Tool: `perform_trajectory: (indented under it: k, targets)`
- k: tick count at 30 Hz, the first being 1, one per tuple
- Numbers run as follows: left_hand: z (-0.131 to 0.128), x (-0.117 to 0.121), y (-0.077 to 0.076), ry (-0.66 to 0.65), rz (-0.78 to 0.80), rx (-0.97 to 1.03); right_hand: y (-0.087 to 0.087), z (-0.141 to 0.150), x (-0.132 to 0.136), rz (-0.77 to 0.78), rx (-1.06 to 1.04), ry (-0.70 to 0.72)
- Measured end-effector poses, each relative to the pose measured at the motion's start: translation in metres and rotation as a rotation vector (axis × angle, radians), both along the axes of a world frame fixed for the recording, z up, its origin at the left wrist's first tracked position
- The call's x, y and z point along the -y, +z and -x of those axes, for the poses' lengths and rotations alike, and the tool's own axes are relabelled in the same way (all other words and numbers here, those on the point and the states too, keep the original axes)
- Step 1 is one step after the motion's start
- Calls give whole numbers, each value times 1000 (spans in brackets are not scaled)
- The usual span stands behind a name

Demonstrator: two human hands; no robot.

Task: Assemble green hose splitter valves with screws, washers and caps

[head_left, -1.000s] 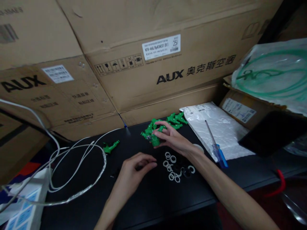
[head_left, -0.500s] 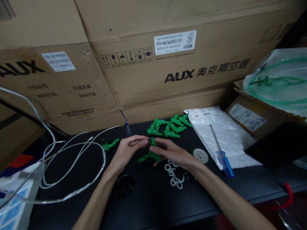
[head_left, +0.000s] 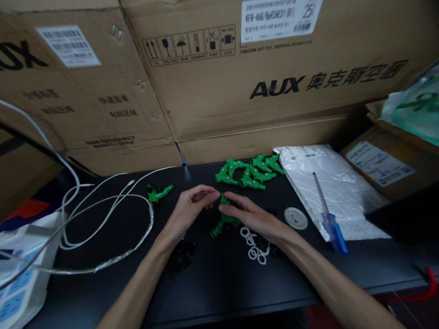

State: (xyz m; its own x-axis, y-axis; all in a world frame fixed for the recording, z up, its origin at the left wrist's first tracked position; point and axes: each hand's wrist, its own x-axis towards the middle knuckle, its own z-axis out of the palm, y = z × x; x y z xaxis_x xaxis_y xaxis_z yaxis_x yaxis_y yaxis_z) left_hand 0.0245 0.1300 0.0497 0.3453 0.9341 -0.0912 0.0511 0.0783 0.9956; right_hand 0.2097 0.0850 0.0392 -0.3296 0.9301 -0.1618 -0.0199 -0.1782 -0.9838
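Over the middle of a black table [head_left: 222, 283], both my hands meet at one green plastic fitting [head_left: 223, 222]. My right hand [head_left: 252, 215] grips its body with closed fingers. My left hand [head_left: 190, 209] pinches at the fitting's top end; what sits between those fingertips is too small to make out. Just below my right hand lie several white rings [head_left: 255, 246] mixed with dark ones. A heap of small black parts [head_left: 181, 256] lies under my left wrist. A pile of green fittings [head_left: 250, 171] rests at the table's back.
Large AUX cardboard boxes [head_left: 240, 77] wall the back. White cables [head_left: 103, 219] loop across the left, with a single green fitting [head_left: 158, 193] beside them. A white plastic bag [head_left: 329, 192] carries a blue-handled screwdriver [head_left: 329, 217]; a round lid [head_left: 295, 218] lies nearby.
My right hand took a green fitting from the pile and brought it toward me. My left hand rose from the black parts and joined it. The view has tilted downward and closer.
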Motion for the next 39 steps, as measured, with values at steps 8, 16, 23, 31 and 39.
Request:
perform_trajectory:
  k: [8,16,23,31,39]
  targets:
    - [-2,5,2,-48,114,64,2,6,0,0,-87,-64]
    - [-4,7,-4,-96,210,157,0,9,-1,-47,-145,-73]
    - [-6,10,-3,-106,226,176,0,10,1,-48,-172,-114]
    - [-13,14,-4,-94,243,235,0,11,2,22,-175,-191]
    - [-13,18,-6,-101,284,299,-3,11,3,109,-211,-247]
